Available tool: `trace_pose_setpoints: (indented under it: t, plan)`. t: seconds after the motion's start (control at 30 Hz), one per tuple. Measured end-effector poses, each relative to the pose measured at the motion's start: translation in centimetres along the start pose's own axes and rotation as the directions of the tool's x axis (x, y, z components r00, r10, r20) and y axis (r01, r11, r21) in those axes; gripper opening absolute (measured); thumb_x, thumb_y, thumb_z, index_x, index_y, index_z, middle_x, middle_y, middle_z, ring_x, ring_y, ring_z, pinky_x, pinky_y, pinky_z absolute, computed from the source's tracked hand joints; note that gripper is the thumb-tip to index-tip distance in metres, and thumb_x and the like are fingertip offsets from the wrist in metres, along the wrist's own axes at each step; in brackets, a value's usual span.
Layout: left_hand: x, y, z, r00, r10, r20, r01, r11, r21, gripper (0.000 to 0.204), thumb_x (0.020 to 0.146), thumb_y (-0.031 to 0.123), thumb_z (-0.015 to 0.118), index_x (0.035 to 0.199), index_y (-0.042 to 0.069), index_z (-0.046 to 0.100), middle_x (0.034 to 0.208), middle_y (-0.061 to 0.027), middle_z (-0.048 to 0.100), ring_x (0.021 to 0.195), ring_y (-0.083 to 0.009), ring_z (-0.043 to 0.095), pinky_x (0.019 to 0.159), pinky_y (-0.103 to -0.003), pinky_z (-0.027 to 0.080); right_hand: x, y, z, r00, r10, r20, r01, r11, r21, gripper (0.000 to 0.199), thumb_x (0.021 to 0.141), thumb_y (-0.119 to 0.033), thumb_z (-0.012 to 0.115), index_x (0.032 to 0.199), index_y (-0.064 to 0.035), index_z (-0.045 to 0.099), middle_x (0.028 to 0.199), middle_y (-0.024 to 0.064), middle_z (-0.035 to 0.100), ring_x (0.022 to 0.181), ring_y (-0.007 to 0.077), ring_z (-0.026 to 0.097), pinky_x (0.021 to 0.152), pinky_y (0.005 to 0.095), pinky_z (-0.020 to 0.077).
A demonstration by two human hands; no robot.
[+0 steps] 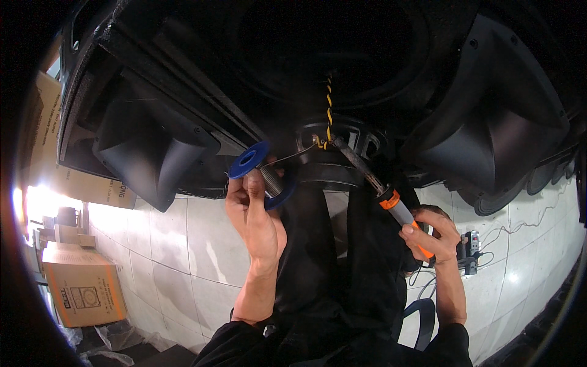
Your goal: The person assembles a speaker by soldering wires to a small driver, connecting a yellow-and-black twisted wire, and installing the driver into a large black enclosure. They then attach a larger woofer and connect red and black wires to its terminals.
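Observation:
My left hand [257, 217] is closed around a blue spool of solder wire [269, 178]. From the spool a thin strand of solder [290, 157] runs to the terminal on a round black speaker driver [333, 174]. My right hand [433, 233] grips the orange and grey handle of a soldering iron [396, 208]. The iron's dark tip reaches the terminal area, where a twisted yellow and black wire [329, 110] comes down from the dark cabinet. Whether tip and solder touch each other is too small to tell. The driver rests by my knees.
A large black speaker cabinet [202, 67] spans the top, with black horn flares [489, 116] on both sides. A power strip [471, 251] with cables lies on the tiled floor [165, 244] at right. A cardboard box [84, 286] stands at left, near clear plastic wrapping.

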State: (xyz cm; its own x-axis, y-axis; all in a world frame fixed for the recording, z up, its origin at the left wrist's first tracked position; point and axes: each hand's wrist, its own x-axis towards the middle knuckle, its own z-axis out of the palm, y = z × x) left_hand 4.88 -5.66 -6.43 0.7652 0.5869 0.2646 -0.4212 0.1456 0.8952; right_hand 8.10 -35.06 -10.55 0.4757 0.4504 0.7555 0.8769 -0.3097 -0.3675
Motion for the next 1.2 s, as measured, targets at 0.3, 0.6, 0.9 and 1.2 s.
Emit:
trace_pose_setpoints:
  t: [0.3, 0.6, 0.9, 1.2]
  plan:
    - [0.0, 0.0, 0.0, 1.000, -0.002, -0.008, 0.002, 1.000, -0.002, 0.031, 0.100, 0.025, 0.063, 0.121, 0.002, 0.063, 0.109, -0.0141, 0.072, 0.100, -0.0206, 0.070, 0.088, -0.041, 0.058, -0.1, 0.2, 0.0, 1.000, -0.026, -0.003, 0.026, 1.000, -0.017, 0.052, 0.066, 0.001, 0.084, 0.112, -0.0214, 0.075, 0.101, 0.0081, 0.064, 0.082, 0.0224, 0.067, 0.066, 0.0307, 0.0573]
    - [-0.1, 0.1, 0.1, 1.000, 0.002, 0.011, -0.002, 1.000, -0.021, 0.031, 0.101, 0.024, 0.061, 0.122, 0.001, 0.061, 0.112, -0.0159, 0.071, 0.102, -0.0221, 0.070, 0.091, -0.043, 0.057, 0.5, 0.3, -0.6, 0.995, -0.066, 0.078, 0.071, 0.995, -0.065, 0.052, 0.070, -0.001, 0.081, 0.116, -0.0231, 0.074, 0.099, 0.0083, 0.063, 0.079, 0.0236, 0.066, 0.065, 0.0326, 0.0572]
    - [-0.2, 0.1, -0.1, 1.000, 0.004, 0.005, -0.004, 1.000, -0.022, 0.029, 0.101, 0.022, 0.061, 0.122, 0.002, 0.060, 0.113, -0.0156, 0.070, 0.104, -0.0224, 0.069, 0.093, -0.041, 0.055, 2.2, -0.1, -2.2, 0.976, -0.120, 0.182, 0.153, 0.972, -0.179, 0.052, 0.066, -0.005, 0.086, 0.113, -0.0255, 0.077, 0.102, 0.0084, 0.065, 0.090, 0.0231, 0.066, 0.067, 0.0315, 0.0580]
    - [-0.3, 0.0, -0.5, 1.000, 0.003, -0.007, -0.003, 1.000, 0.002, 0.031, 0.101, 0.025, 0.063, 0.123, 0.003, 0.060, 0.115, -0.0157, 0.070, 0.107, -0.0230, 0.068, 0.099, -0.046, 0.051, 2.4, -0.2, -3.1, 0.951, -0.185, 0.247, 0.255, 0.923, -0.290, 0.049, 0.061, -0.006, 0.088, 0.107, -0.0234, 0.079, 0.109, 0.0063, 0.065, 0.092, 0.0216, 0.066, 0.068, 0.0294, 0.0573]
